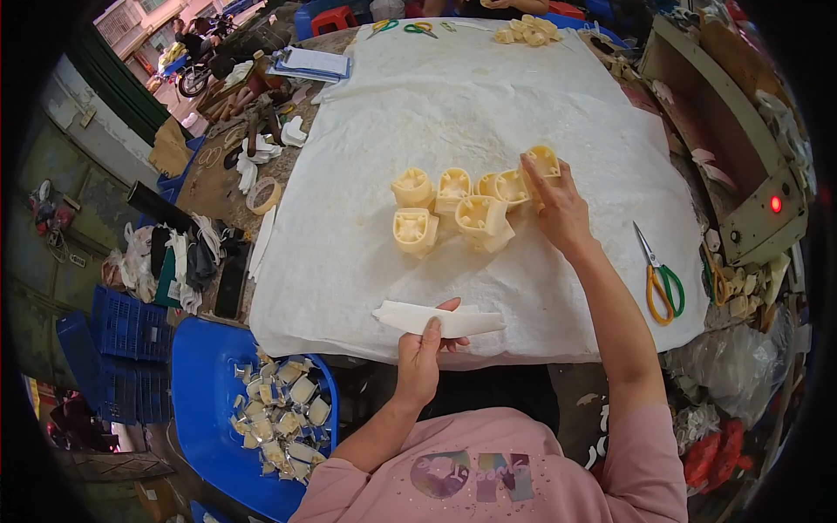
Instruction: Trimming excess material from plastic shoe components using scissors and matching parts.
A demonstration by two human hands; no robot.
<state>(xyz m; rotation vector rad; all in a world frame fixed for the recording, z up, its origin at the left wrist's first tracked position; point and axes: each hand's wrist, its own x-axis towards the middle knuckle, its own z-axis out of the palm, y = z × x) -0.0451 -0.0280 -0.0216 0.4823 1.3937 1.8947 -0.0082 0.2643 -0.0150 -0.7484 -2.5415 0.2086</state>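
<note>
Cream plastic housings (478,225) bunched around the middle of the white-covered worktop (349,227), hollow ends mostly facing up, several packed right up against each other. Going left to right from here: blue plastic crates (131,327) at the far left, down off the worktop. Then a big blue tub (199,383) just below the near left corner, pretty well loaded with small cream pieces (289,424) with see-through bits. Farther back, a tape roll (263,210) lying just beside the white covering, and past that a blue clipboard (314,62) with white paper. Next up, left hand (422,349) near the front edge, clamped on a flat white strip (475,324), thumb on top, fingers around behind. Then the housings, and at their right end the right hand (558,205), clamped on the rightmost housing (542,159), thumb on one side, fingers on the other. Over to the right, scissors (652,260) with orange and green handles, lying flat, points away. Last, a greenish metal machine (757,228) with a glowing red light (775,204).
</note>
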